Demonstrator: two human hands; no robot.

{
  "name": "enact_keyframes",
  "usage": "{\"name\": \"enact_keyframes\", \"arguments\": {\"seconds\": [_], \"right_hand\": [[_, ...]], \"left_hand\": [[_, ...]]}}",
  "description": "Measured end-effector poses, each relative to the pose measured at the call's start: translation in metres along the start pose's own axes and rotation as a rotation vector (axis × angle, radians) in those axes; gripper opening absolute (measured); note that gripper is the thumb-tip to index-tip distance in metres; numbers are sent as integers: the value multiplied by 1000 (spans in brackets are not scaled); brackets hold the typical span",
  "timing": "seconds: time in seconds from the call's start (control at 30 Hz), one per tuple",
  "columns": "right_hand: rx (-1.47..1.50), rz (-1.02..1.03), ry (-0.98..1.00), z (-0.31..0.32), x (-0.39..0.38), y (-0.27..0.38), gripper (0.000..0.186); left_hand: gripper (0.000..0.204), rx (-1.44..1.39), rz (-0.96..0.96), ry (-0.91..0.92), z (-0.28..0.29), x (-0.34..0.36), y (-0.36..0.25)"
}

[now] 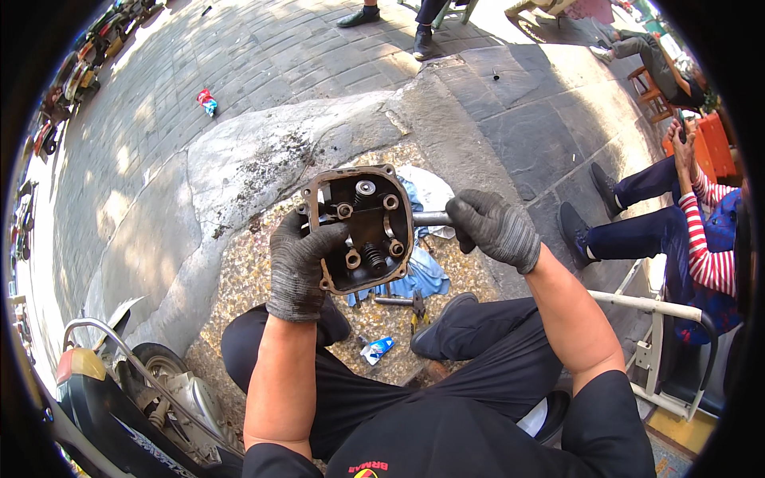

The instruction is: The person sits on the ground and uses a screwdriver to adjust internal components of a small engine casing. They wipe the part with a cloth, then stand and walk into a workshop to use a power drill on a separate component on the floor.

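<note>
My gloved left hand [303, 267] grips the left side of an oily metal engine cylinder head [362, 243], thumb over its open face, where springs and bolt bosses show. My gloved right hand [490, 227] is closed round a metal bar [430, 218] that meets the head's right side; whether it enters it I cannot tell. Below lie a blue cloth [426, 271], pliers [418, 315], a short steel bar [392, 301] and a small blue packet [376, 350].
A scooter [96, 398] stands at left, a white metal frame [649, 315] at right. A seated person in striped sleeves [705, 247] is at right, other people's feet [422, 48] at top. A red-and-blue litter item [207, 102] lies on the pavement [143, 199].
</note>
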State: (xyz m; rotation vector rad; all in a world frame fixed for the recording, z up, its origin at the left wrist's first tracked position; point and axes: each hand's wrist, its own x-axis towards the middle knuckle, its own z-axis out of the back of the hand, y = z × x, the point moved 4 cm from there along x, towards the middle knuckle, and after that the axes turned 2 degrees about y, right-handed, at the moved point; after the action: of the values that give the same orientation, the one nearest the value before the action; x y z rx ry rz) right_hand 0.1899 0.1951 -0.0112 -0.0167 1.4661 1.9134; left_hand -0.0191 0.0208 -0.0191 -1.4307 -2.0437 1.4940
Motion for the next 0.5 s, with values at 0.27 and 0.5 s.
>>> {"name": "enact_keyframes", "arguments": {"seconds": [0.27,0.5], "right_hand": [[164,-186,48,-8,2,-22,55],[63,132,-44,-8,8,-4,51]], "left_hand": [[51,123,-56,-1,0,0,-2],[53,89,-21,-5,0,-2,-4]]}}
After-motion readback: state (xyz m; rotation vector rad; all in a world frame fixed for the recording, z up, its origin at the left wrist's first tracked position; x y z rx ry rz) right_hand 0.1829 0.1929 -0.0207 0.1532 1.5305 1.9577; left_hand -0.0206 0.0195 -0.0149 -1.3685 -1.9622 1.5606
